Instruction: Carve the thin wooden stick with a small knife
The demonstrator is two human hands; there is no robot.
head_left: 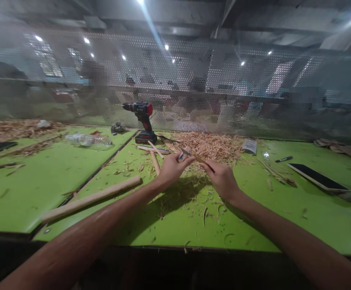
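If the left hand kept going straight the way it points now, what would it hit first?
Likely the pile of wood shavings just beyond the left hand, which points up and right holding a thin stick; depth is unclear.

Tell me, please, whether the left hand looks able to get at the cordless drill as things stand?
Probably not right away: the left hand is pinching the thin stick together with the right hand. The drill stands beyond it, with only loose sticks lying between.

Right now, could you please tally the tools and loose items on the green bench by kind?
Cordless drill: 1
Plastic bottle: 1
Long wooden batten: 1
Black marker: 1
Dark flat slab: 1
Shavings pile: 1
Total: 6
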